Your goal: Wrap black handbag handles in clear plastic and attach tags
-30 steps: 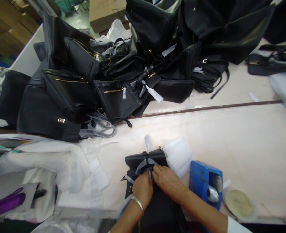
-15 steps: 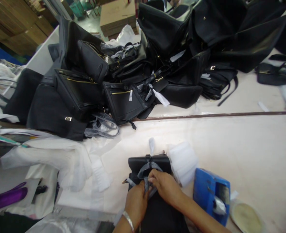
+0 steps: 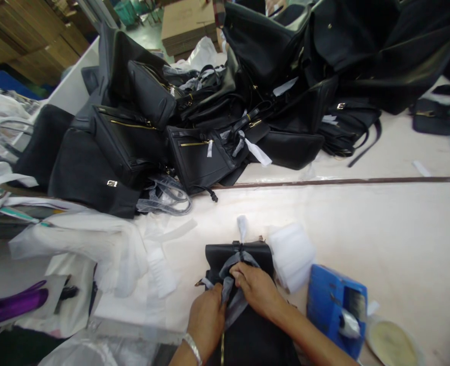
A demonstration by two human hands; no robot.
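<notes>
A black bag (image 3: 256, 333) lies on the table in front of me, its flap (image 3: 225, 254) at the far end. Thin translucent wrapping (image 3: 237, 311) surrounds a strap on the bag and loops below the flap. My left hand (image 3: 206, 314), with a silver bracelet at the wrist, pinches the wrapped strap from the left. My right hand (image 3: 256, 288) is closed on the same wrapped strap a little higher, fingers curled inward. The fingertips partly hide the strap. A pale wrapped tab (image 3: 241, 227) sticks up beyond the flap.
A stack of white sheets (image 3: 291, 256) lies right of the bag, beside a blue tape dispenser (image 3: 335, 305) and a round tape roll (image 3: 392, 341). Black bags (image 3: 205, 157) are heaped across the back. White wrapping material (image 3: 91, 249) and a purple item (image 3: 15, 307) are at left.
My left hand has moved slightly left and away from my right, which stays on the strap. More of the translucent wrapping shows between them. The view has shifted slightly.
</notes>
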